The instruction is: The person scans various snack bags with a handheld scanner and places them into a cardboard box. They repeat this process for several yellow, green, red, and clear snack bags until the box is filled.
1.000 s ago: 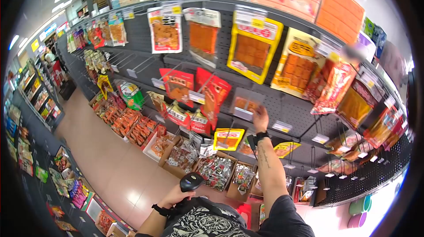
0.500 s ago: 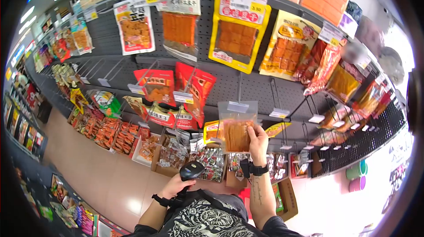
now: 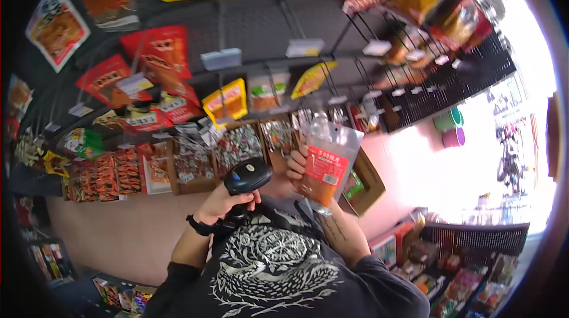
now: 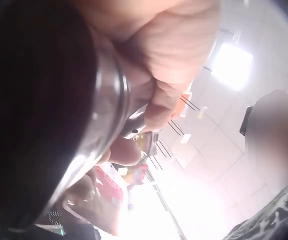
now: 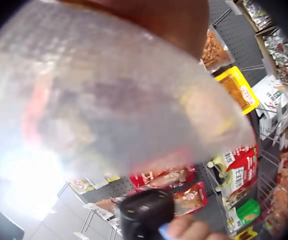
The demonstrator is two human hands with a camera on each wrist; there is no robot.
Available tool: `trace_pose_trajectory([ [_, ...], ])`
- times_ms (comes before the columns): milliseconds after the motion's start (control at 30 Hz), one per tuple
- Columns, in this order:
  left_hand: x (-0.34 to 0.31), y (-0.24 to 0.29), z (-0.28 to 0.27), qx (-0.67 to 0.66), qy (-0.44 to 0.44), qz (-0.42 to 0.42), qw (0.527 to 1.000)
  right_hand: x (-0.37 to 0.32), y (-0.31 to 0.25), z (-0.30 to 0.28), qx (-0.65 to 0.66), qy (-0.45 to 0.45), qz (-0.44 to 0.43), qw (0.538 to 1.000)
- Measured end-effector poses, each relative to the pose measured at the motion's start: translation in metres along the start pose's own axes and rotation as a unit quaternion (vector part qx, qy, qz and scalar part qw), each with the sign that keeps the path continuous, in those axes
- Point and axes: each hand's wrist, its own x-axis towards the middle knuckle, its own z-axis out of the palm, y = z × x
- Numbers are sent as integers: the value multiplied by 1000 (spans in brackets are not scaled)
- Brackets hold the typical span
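In the head view my left hand grips a black handheld scanner in front of the chest. Beside it, my right hand holds a clear packet with a red label and barcode facing up; the fingers wrap its left edge. The scanner fills the left side of the left wrist view, with fingers of the left hand curled round it. Up close in the right wrist view is the blurred clear part of the packet, with the scanner below it.
Pegboard shelving with hanging packets spans the top. Red packets and a yellow one hang there. Below are open boxes of small packs. Green and purple buckets stand at the right, and a lower rack is at bottom right.
The right hand has drawn the packet from the shelf toward the chest and turned it, so a red label shows. The head view has shifted down and to the right; the left hand still grips the scanner.
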Motion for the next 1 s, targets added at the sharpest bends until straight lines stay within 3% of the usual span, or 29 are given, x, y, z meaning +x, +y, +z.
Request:
trace_pose_trajectory([
  [33,7,4,11,19,-34,-14,999,-7,2,12,1,75,-21,997],
  [100,22,10,33,44,-70,-49,995,-15,-14,7,5,57,-21,998],
  [167,40,10,52,76,-105,-77,989,-22,-35,-13,2,-59,9,998],
  [233,57,-1,67,108,-149,-110,977,-31,-46,-2,10,-93,2,996],
  [300,69,-13,83,137,-164,-130,968,-47,-56,31,-42,66,-60,995],
  [367,81,-19,105,148,-180,-126,964,-57,-73,38,-39,69,-74,994],
  [500,104,-33,137,156,-178,-132,963,-87,-115,25,-12,59,-85,995],
  [733,137,-62,180,165,-164,-134,963,-144,-190,-13,-28,-41,-70,996],
  [767,140,-68,183,167,-139,-117,969,-156,-201,-5,-64,42,-104,992],
  [800,142,-72,184,170,-114,-100,974,-171,-214,0,-100,124,-136,978],
  [867,139,-83,174,169,-72,-90,979,-228,-257,-42,-215,310,-139,915],
  [900,136,-86,172,169,-39,-80,982,-207,-245,13,-395,471,-179,768],
  [967,123,-94,172,101,43,-79,991,-251,-276,-33,-579,453,-163,658],
  [1000,114,-99,167,110,57,-76,989,-261,-284,-42,-610,496,-102,609],
])
